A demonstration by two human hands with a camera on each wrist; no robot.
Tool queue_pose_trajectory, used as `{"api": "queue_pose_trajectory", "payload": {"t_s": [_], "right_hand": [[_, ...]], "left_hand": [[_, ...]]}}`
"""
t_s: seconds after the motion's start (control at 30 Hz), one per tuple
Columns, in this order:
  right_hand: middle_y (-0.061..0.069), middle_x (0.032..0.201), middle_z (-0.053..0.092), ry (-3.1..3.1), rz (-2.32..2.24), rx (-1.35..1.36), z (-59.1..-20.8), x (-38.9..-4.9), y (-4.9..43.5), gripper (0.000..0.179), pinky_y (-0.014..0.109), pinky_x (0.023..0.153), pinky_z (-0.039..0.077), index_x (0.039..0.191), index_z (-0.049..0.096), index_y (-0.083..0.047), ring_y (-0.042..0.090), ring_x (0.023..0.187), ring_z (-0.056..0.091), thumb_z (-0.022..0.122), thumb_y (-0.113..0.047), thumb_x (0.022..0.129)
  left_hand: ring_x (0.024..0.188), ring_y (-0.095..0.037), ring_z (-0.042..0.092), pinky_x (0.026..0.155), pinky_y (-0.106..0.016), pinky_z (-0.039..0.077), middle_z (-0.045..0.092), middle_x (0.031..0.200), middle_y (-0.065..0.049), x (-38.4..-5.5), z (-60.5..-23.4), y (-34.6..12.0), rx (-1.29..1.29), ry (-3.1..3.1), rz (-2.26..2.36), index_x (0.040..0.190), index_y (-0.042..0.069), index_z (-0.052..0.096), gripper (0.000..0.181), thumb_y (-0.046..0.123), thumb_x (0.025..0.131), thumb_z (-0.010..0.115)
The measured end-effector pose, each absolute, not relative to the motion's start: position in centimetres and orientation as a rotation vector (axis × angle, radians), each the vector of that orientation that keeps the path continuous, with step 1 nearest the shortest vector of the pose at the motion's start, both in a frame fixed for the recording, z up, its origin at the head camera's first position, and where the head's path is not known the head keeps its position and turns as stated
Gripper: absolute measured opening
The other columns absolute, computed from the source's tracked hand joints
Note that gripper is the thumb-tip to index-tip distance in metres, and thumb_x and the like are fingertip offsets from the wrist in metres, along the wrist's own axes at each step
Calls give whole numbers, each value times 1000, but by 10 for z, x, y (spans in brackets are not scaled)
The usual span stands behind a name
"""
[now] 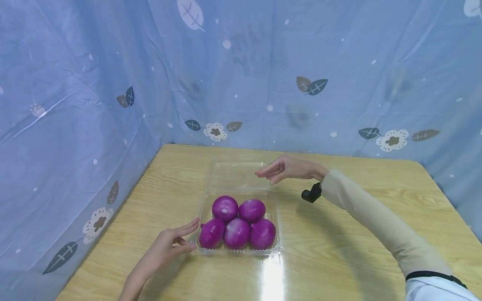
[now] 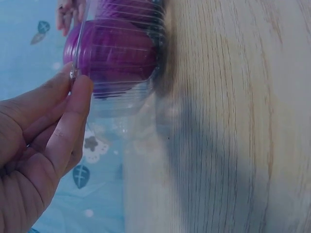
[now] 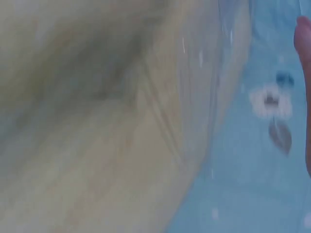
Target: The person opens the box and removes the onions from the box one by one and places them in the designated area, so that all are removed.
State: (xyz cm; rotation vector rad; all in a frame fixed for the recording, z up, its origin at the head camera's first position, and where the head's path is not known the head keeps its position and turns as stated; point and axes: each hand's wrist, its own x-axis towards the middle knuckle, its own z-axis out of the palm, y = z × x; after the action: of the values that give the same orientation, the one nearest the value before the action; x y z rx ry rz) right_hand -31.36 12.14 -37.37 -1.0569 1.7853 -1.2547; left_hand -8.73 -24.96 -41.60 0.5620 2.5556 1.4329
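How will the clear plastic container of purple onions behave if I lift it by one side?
The clear, ribbed plastic container may flex, since its walls look thin. The open transparent lid could swing, as it seems hinged at the back. Five round purple onions sit uncovered, so tilting might roll some out.

The head view is bright, with white glare on the bench (image 1: pixel 273 276) just in front of the box (image 1: pixel 279 234), glints on the onions (image 1: pixel 237 234) inside it and, to its right, the sleeve's (image 1: pixel 373 221) soft shadow. The left wrist view is dimmer; the right wrist view is badly blurred.
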Motion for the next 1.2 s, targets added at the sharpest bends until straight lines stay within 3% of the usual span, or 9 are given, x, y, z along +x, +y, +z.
{"api": "queue_pose_trajectory", "payload": {"t_s": [0.13,0.23,0.4,0.6,0.8,1.2], "right_hand": [[28,142,37,1526,-1194,-1102,-382,-302,101,46,48,110,29,129,49,10,33,133,40,66,4,86],[31,140,37,1446,-1099,-1084,-382,-299,87,47,47,110,28,127,50,12,29,133,41,68,7,83],[23,136,48,1422,-921,-1039,-378,-295,68,49,42,110,32,126,52,11,28,130,46,68,14,79],[10,132,56,1427,-735,-1024,-378,-293,48,51,32,107,36,124,56,6,17,126,50,67,18,76],[11,131,57,1449,-629,-1047,-375,-297,36,54,28,106,36,124,56,5,15,126,50,68,20,74],[9,135,54,1501,-549,-1161,-381,-300,32,58,28,111,28,125,56,4,13,132,43,72,17,71]], "left_hand": [[67,-17,64,64,-23,53,37,143,-26,-86,-419,-252,577,2544,1432,133,-10,46,55,14,88,68],[67,-17,63,65,-23,53,36,143,-26,-86,-420,-252,592,2548,1420,133,-10,46,55,15,88,68],[66,-18,63,66,-23,54,37,140,-28,-84,-425,-252,656,2547,1433,131,-12,47,54,14,89,67],[65,-19,62,66,-23,54,36,140,-29,-81,-430,-251,662,2521,1453,131,-13,46,53,14,89,66],[65,-19,62,59,-23,53,36,141,-28,-80,-428,-249,624,2520,1463,131,-12,47,54,13,88,67],[67,-18,62,64,-23,54,36,141,-29,-87,-417,-251,618,2553,1438,131,-12,46,54,12,88,67]]}}
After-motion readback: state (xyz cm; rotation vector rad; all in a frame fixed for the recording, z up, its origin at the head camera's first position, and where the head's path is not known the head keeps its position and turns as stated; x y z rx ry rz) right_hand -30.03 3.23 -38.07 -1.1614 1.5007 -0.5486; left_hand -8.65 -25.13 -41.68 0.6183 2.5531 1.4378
